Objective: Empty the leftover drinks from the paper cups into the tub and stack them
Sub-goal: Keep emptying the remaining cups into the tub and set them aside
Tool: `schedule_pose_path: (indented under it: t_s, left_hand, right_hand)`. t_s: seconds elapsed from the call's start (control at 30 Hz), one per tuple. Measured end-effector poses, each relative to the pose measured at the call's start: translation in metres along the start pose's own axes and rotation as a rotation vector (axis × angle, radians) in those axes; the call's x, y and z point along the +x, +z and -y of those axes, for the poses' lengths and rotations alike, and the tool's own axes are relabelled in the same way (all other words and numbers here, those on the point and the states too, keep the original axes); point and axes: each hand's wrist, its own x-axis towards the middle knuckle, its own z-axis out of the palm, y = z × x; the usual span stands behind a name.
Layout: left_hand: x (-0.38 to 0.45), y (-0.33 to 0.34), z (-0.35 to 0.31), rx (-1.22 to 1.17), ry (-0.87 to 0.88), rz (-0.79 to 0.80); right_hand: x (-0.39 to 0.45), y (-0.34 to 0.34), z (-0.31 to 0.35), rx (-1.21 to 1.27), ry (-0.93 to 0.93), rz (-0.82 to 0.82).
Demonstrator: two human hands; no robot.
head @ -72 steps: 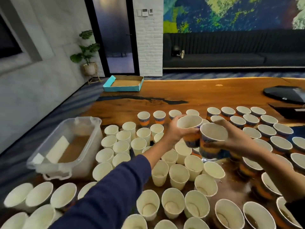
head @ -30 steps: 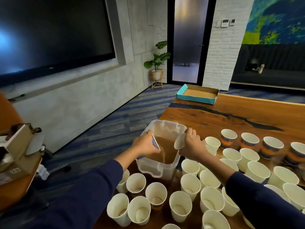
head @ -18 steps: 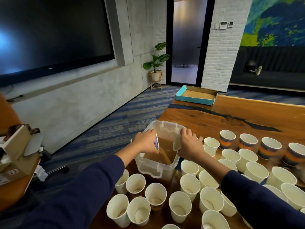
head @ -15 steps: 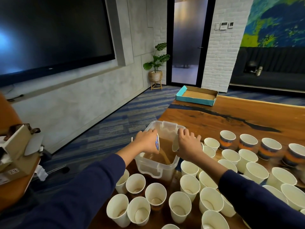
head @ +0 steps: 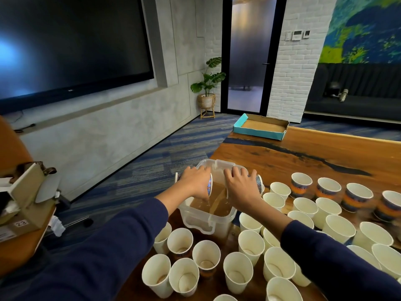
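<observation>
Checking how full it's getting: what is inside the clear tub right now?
The tub holds brown liquid. Both hands tip paper cups over it and cover its middle, so the liquid's far edge is hidden.

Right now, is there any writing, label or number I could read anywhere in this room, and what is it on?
"23": white sticker on the cardboard box at far left.
Lower label on that box: too blurred to read.
Wall panels beside the door: too small to read.
Paper cups: blue and orange pattern, no legible words.
</observation>
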Motion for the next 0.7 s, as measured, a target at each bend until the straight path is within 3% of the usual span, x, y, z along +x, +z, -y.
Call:
schedule_pose_path:
  t_s: [0.4,0.7]
  left_hand:
    - [0.0045,-0.0007,0.0057,0.115,-0.008,-0.031]
    - [0.0039,-0.0036,0.0027,0.347,0.009,-0.147]
  right_hand:
    - [-0.0008,-0.0080,0.0081,-0.142,-0.139,-0.087]
    - [-0.0008,-0.0051,0.0031,-0.295,-0.423,-0.113]
